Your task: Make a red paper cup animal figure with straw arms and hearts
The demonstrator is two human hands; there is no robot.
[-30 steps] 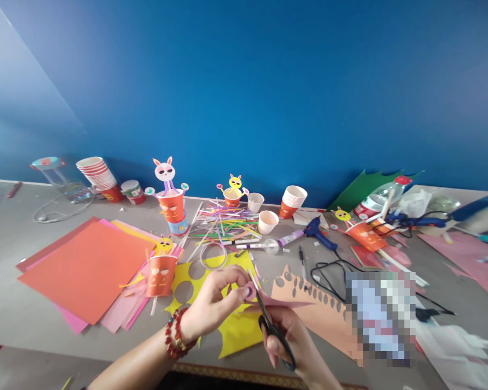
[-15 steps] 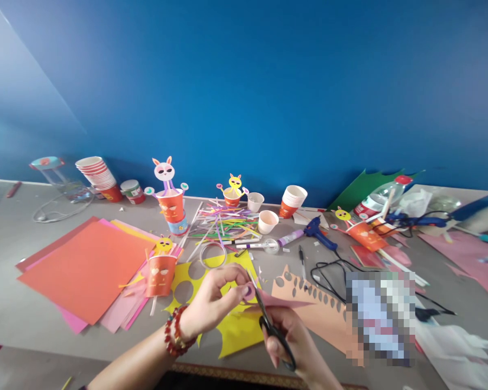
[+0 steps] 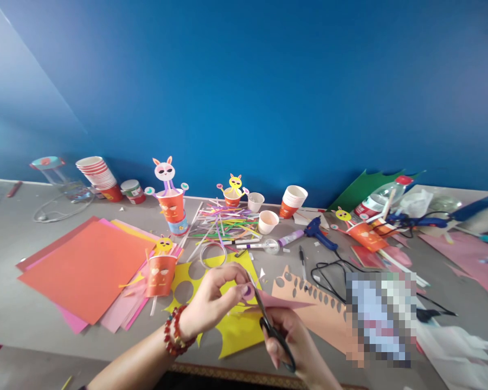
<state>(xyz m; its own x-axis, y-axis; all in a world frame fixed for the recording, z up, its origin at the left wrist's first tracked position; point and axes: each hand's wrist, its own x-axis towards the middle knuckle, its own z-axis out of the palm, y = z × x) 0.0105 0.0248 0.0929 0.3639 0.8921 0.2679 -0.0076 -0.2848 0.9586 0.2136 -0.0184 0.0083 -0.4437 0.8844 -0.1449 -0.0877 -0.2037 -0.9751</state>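
Observation:
Between the thumb and fingers of my left hand (image 3: 217,300) is a small pink paper piece (image 3: 249,293) with a purple round spot on it. My right hand (image 3: 287,338) is closed round the black handles of a pair of scissors (image 3: 273,329). Their blades point up and left, right against the small paper piece. A pointed strip of pink paper (image 3: 290,302) sticks out to the right behind the scissors; whether it joins the small piece, I cannot tell. Below my hands lies a yellow sheet (image 3: 239,335) with round holes cut in it.
Left are stacked coloured sheets (image 3: 87,271) and an orange cup (image 3: 161,275) with a yellow animal head. Loose straws (image 3: 223,222) lie behind my hands. To the right are a peach sheet (image 3: 315,314) with holes, a blue glue gun (image 3: 320,234) and its black cord.
The small paper piece has turned a little in my left fingers, and less pink shows round its purple spot. A pale scrap shows more plainly beside the scissor tips. Both hands stay nearly in place.

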